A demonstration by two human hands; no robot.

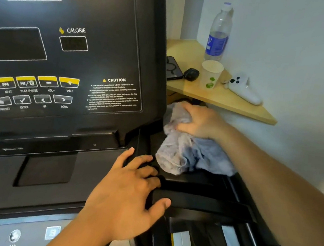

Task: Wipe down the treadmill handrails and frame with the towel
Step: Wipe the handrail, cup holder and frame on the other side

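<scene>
A crumpled pale grey-blue towel (186,152) lies bunched on the black treadmill frame (197,180), just right of the console (64,49). My right hand (202,121) grips the top of the towel and presses it against the frame beside the console's lower right corner. My left hand (130,194) rests on the frame below it, fingers spread over the edge and thumb hooked round a black handrail bar (208,204). The frame under the towel is hidden.
A wooden corner shelf (230,104) sits close behind my right hand, carrying a water bottle (219,33), a paper cup (211,74), a phone (173,68), a small black case (191,74) and a white controller (244,90). A pale wall runs along the right.
</scene>
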